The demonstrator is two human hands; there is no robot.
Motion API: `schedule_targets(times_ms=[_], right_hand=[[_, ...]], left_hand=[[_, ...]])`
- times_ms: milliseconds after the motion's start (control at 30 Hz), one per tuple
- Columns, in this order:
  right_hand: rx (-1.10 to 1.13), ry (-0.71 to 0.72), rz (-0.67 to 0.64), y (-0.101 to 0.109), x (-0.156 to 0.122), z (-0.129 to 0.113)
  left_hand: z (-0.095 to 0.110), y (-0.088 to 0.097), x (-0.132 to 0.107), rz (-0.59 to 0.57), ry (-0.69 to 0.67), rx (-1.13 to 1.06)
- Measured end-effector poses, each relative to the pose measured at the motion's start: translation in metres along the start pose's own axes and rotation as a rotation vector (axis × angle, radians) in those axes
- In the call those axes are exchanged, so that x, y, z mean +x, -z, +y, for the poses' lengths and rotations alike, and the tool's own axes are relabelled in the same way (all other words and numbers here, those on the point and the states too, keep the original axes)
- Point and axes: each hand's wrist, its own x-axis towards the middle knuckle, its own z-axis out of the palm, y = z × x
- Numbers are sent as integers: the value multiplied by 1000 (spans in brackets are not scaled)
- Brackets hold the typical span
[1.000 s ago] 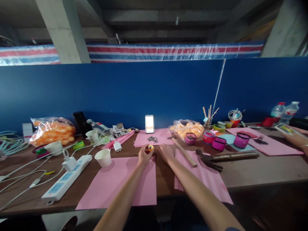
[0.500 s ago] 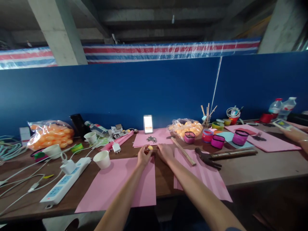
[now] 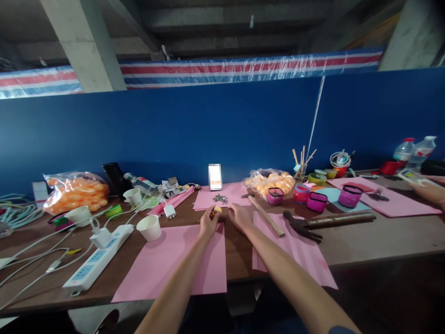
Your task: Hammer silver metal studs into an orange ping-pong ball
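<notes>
My left hand [image 3: 208, 221] is closed round a small orange ball [image 3: 217, 210] at the far edge of a pink paper sheet [image 3: 174, 260]. My right hand [image 3: 239, 216] lies just right of it on the brown table [image 3: 365, 241], knuckles up and fingers curled toward the ball; whether it holds anything is hidden. A small pile of metal bits [image 3: 220, 199] lies on another pink sheet [image 3: 222, 197] just beyond both hands. A wooden stick [image 3: 266, 215] and a hammer [image 3: 313, 227] lie to the right.
A white power strip [image 3: 95, 262] with cables, paper cups [image 3: 149, 227] and a bag of orange balls [image 3: 74, 191] sit on the left. A second bag of balls [image 3: 269, 182] and coloured pots [image 3: 316, 202] stand on the right. Another person's arm [image 3: 429, 191] rests at far right. A blue partition [image 3: 208, 125] backs the table.
Both hands stay together at the same spot while the left fingers turn the orange ball slightly. The camera has shifted a little.
</notes>
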Motion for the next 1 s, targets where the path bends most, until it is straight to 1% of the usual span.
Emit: schedule_targets(times_ms=[167, 333, 567, 700, 1000], right_hand=[[111, -21, 48, 3, 0, -2], [244, -32, 58, 5, 1, -3], [432, -76, 4, 5, 5, -3], [511, -115, 11, 7, 6, -1], [683, -130, -33, 3, 6, 0]], left_hand=[[-6, -1, 1, -49, -7, -30], [-5, -1, 0, -75, -15, -44], [-5, 1, 0, -74, -18, -36], [-3, 1, 0, -67, -14, -31], [4, 0, -2, -75, 7, -52]])
